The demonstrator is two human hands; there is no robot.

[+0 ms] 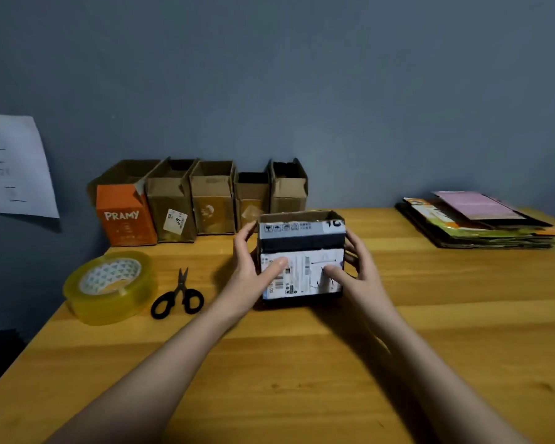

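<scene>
Here, a left hand and a right hand clamp an open-topped cardboard box at mid-table; thumbs press its labelled front, fingers curl round its sides. A tape roll and scissors lie to its left; open cartons line the wall.

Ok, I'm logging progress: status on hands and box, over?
Left hand, right hand grip open-topped dark cardboard box with white labels. Box upright on wooden table. Black-handled scissors apart, leftward.

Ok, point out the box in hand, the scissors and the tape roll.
box [303, 277], head view, white front label.
scissors [182, 288], head view, the pivot.
tape roll [109, 310], head view, outer side wall.
</scene>
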